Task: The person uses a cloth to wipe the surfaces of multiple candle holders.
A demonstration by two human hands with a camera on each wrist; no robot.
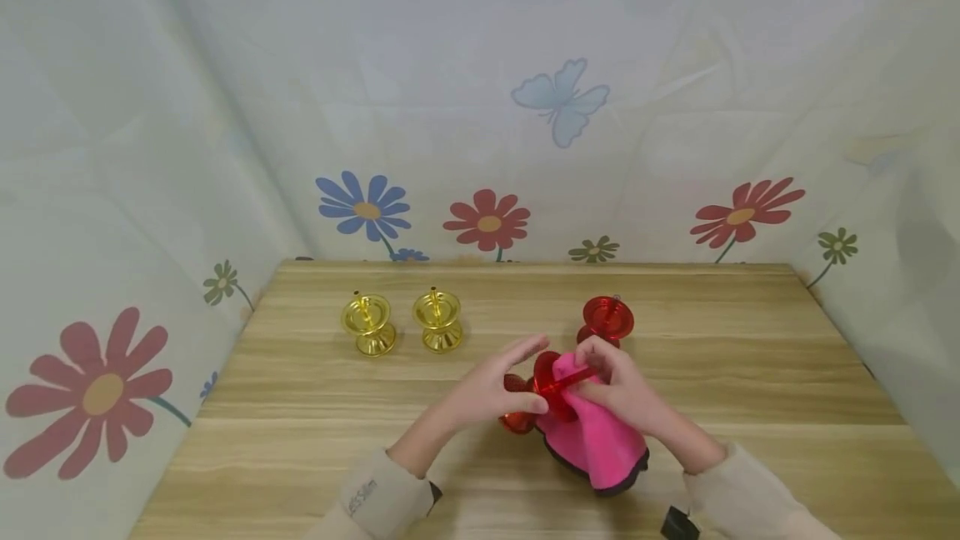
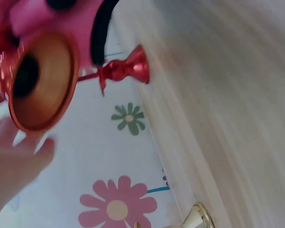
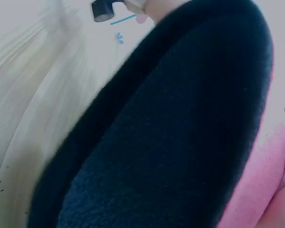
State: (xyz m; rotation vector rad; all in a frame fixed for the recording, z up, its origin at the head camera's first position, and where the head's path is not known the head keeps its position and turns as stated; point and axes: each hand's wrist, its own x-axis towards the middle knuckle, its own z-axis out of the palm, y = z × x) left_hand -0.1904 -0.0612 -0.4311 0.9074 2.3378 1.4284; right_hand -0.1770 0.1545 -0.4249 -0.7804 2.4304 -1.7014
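A red metal candle holder (image 1: 546, 386) is tipped sideways over the table, its foot to the left and its spike to the right. My left hand (image 1: 491, 390) is spread around its foot and dish, thumb and index finger extended and apart. With my right hand (image 1: 618, 386) I pinch a pink cloth (image 1: 603, 444) with a black edge near the spike. In the left wrist view the hollow foot (image 2: 45, 92) of the holder faces the camera. The cloth's dark fuzzy side (image 3: 166, 128) fills most of the right wrist view, hiding the fingers' grip.
Another red candle holder (image 1: 609, 319) stands upright just beyond my right hand. Two gold candle holders, one at left (image 1: 367, 323) and one beside it (image 1: 438, 319), stand toward the back left of the wooden table (image 1: 300, 415). A flower-printed curtain (image 1: 420, 107) hangs behind.
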